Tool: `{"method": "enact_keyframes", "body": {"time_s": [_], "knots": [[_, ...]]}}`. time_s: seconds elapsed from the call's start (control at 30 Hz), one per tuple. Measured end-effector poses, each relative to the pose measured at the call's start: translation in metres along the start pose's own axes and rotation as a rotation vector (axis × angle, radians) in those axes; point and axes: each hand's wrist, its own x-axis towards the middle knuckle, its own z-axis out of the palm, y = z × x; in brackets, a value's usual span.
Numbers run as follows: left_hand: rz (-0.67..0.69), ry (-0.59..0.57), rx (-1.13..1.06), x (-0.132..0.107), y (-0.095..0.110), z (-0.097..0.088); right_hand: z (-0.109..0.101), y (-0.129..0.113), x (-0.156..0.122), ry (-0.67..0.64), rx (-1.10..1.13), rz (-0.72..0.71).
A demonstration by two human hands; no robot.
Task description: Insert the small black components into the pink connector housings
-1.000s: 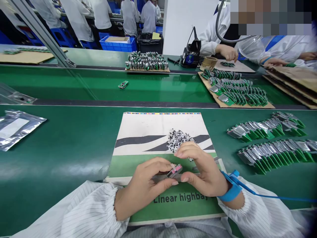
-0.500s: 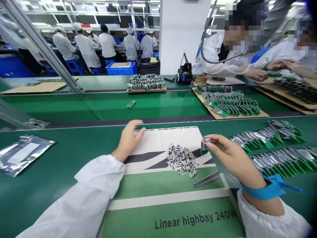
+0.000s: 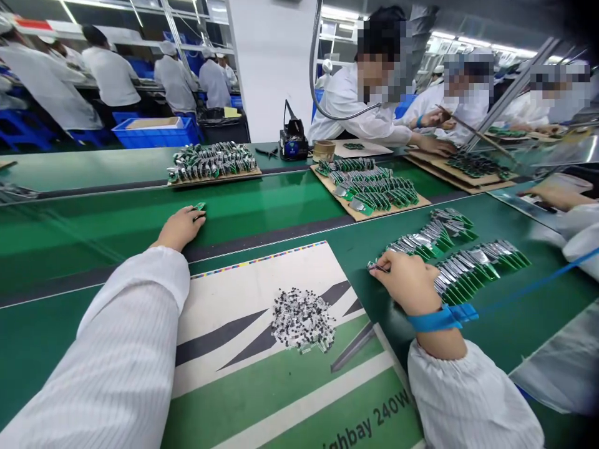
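My left hand reaches over the green conveyor belt, its fingers closed on a small green circuit board. Only that board's upper end shows past the fingertips. To the right, my right hand pinches another small circuit board, which shows a pinkish, metallic edge. That hand is beside rows of upright boards with silver parts and wears a blue wrist strap. Between my arms lies a printed cardboard sheet with a heap of tiny black-and-clear components on it.
Across the belt stand a cardboard piled with boards, a black holder and a tan roll. Another board-laden cardboard rests on the belt at right. Co-workers in white sit beyond; one person's sleeve is close at right.
My view has turned right. My left hand has moved forward onto the belt and taken hold of the lone circuit board there. My right hand has carried its board right, off the sheet to the rows.
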Motion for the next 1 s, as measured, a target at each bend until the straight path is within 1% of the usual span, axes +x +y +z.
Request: {"method": "enact_keyframes", "body": {"time_s": [0.07,0.13,0.2,0.27,0.37,0.43,0.5,0.6,0.67,0.7,0.77,0.83,0.87,0.93,1.0], "knots": [[-0.017,-0.008,0.011,0.002,-0.001,0.001,0.001,0.003,0.002,0.018,-0.022,0.011],[-0.035,0.011,0.013,0.000,0.001,-0.001,0.001,0.002,0.001,0.035,-0.024,0.004],[-0.047,0.045,0.004,-0.004,0.004,-0.004,-0.001,-0.005,-0.004,0.029,0.004,-0.050],[-0.055,0.090,-0.016,-0.012,0.009,-0.009,-0.004,-0.016,-0.012,-0.034,0.068,-0.192],[-0.058,0.181,-0.069,-0.028,0.020,-0.021,-0.008,-0.038,-0.031,-0.238,0.193,-0.529],[-0.065,0.259,-0.115,-0.041,0.032,-0.033,-0.009,-0.050,-0.043,-0.378,0.249,-0.722],[-0.076,0.328,-0.167,-0.058,0.047,-0.047,-0.008,-0.058,-0.052,-0.466,0.272,-0.833],[-0.072,0.366,-0.252,-0.090,0.076,-0.066,-0.004,-0.061,-0.059,-0.525,0.265,-0.903],[-0.041,0.370,-0.367,-0.115,0.093,-0.075,-0.002,-0.061,-0.061,-0.541,0.247,-0.923],[-0.020,0.370,-0.462,-0.128,0.101,-0.078,-0.001,-0.060,-0.062,-0.545,0.237,-0.929],[0.003,0.331,-0.593,-0.156,0.114,-0.081,0.000,-0.060,-0.064,-0.547,0.219,-0.940],[-0.013,0.230,-0.769,-0.183,0.123,-0.080,0.000,-0.060,-0.066,-0.542,0.205,-0.949],[-0.043,0.170,-0.888,-0.195,0.127,-0.080,0.000,-0.059,-0.067,-0.539,0.200,-0.953],[-0.152,0.056,-1.150,-0.218,0.134,-0.078,-0.001,-0.058,-0.068,-0.530,0.192,-0.960],[-0.294,-0.043,-1.355,-0.238,0.141,-0.076,-0.002,-0.057,-0.069,-0.517,0.190,-0.968]]}}
